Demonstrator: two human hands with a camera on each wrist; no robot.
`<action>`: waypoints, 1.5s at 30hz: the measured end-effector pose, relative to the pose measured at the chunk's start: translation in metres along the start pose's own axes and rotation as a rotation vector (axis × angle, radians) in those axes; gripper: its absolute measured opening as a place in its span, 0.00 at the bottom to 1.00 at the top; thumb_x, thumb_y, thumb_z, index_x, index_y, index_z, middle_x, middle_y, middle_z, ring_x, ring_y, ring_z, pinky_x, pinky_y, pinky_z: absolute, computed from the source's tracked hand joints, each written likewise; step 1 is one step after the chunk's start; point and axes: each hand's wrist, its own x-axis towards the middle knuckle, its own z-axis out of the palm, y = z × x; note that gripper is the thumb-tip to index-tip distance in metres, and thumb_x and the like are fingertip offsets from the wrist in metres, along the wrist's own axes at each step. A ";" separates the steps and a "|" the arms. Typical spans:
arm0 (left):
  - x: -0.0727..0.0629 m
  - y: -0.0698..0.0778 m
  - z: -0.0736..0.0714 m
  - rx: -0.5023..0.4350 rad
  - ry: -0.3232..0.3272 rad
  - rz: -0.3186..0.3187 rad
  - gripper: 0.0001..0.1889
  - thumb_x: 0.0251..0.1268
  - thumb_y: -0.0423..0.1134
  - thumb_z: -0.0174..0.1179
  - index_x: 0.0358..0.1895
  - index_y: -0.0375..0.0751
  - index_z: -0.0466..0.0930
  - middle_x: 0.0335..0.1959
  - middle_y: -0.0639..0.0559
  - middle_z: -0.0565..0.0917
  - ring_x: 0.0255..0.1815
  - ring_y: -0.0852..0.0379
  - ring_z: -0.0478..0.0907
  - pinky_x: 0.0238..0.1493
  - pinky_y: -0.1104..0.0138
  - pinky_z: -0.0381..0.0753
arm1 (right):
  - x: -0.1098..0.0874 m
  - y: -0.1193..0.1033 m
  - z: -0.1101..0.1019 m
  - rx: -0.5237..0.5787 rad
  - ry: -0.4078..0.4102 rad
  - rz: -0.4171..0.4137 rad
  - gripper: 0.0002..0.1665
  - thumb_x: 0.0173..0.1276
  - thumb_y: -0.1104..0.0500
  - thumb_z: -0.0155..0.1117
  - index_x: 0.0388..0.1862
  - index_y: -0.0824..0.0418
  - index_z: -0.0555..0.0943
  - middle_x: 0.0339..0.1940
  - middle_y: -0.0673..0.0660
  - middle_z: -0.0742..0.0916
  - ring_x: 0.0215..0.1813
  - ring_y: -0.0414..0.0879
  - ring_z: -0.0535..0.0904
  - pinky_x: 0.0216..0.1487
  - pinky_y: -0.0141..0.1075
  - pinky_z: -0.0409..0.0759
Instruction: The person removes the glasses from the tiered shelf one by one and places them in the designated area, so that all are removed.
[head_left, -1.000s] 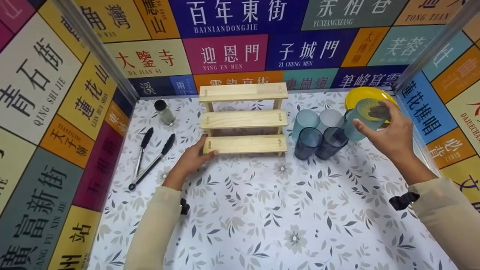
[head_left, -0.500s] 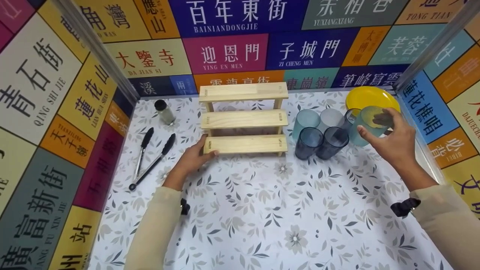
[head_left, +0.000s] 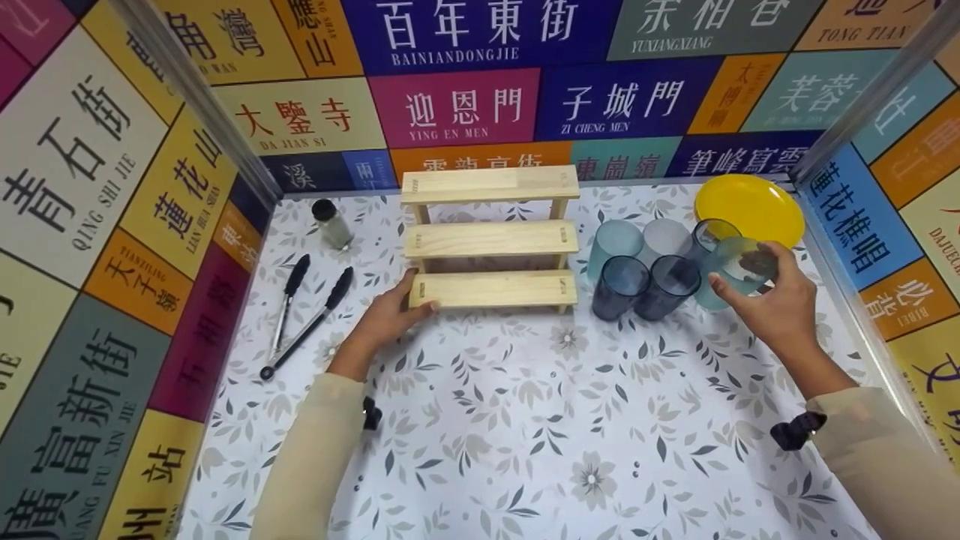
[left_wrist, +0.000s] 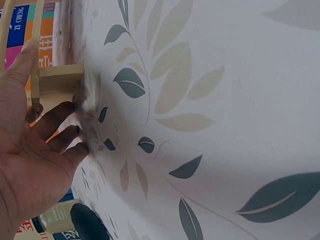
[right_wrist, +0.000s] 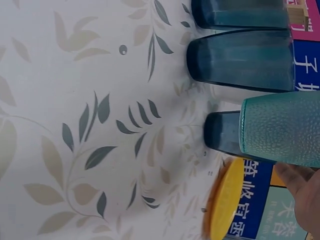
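My left hand (head_left: 386,315) holds the left end of the lowest step of a three-step wooden rack (head_left: 491,289). In the left wrist view the thumb lies over the step, with fingertips under and beside it. At the right, my right hand (head_left: 780,304) grips a light teal textured tumbler (right_wrist: 282,127), its base raised off the table in the right wrist view. Left of it stand two dark blue tumblers (head_left: 621,289) in front. Behind them are a light teal tumbler (head_left: 613,247), a pale clear one (head_left: 667,240) and another dark one (head_left: 709,234), partly hidden by the held tumbler.
A yellow plate (head_left: 750,204) lies at the back right corner. Black-tipped tongs (head_left: 306,322) lie spread on the left, below a small glass jar with a black lid (head_left: 331,225). Printed panels (head_left: 465,105) wall in the back and both sides.
My right hand has moved the light teal tumbler toward the front, uncovering more of the yellow plate and the rear dark tumbler. The left hand keeps its place on the rack.
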 end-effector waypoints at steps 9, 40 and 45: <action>0.001 0.000 0.000 0.005 -0.016 -0.024 0.56 0.74 0.72 0.65 0.94 0.56 0.44 0.88 0.32 0.64 0.86 0.28 0.65 0.88 0.39 0.64 | -0.005 0.017 0.008 -0.005 -0.087 0.054 0.55 0.69 0.37 0.82 0.84 0.58 0.66 0.73 0.64 0.86 0.73 0.62 0.81 0.58 0.26 0.76; 0.001 0.001 0.002 -0.012 -0.012 -0.008 0.54 0.75 0.71 0.64 0.94 0.61 0.44 0.88 0.33 0.64 0.86 0.27 0.65 0.88 0.37 0.63 | -0.007 0.041 0.028 0.035 -0.253 0.151 0.66 0.73 0.30 0.74 0.92 0.57 0.49 0.85 0.74 0.70 0.82 0.76 0.67 0.78 0.74 0.68; -0.001 0.003 0.000 -0.015 -0.024 0.008 0.54 0.76 0.69 0.64 0.94 0.61 0.42 0.89 0.35 0.63 0.87 0.28 0.64 0.88 0.38 0.62 | -0.008 0.042 0.029 0.046 -0.265 0.165 0.68 0.72 0.30 0.74 0.92 0.58 0.49 0.87 0.71 0.70 0.84 0.73 0.67 0.80 0.72 0.68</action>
